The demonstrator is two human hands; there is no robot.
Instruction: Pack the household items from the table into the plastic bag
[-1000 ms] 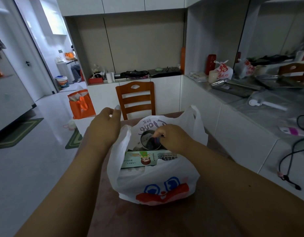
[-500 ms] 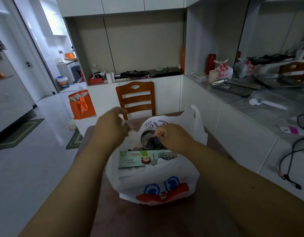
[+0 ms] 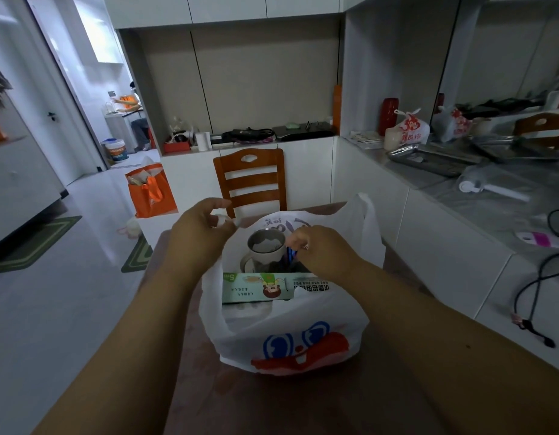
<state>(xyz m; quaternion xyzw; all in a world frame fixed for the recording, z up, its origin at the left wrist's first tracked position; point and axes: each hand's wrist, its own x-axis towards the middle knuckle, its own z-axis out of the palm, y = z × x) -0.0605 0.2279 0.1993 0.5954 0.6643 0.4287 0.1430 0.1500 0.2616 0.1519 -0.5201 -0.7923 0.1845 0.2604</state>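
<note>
- Standing upright on the brown surface (image 3: 209, 387), closest in: white plastic bag (image 3: 290, 334), mouth open, red-and-blue cartoon print on the near wall.
- Lying flat inside along the near rim: green-and-white box (image 3: 259, 288) (print upside down from here).
- Just behind the box, tilted inside the bag: metal mug (image 3: 265, 251).
- Pinching the bag's left handle, fingers closed on the plastic: left hand (image 3: 199, 233).
- Closed at the bag's right rim, beside the mug: right hand (image 3: 319, 249) (grip on plastic or on an item, cannot tell).
- Beyond the surface: wooden chair (image 3: 251, 180).
</note>
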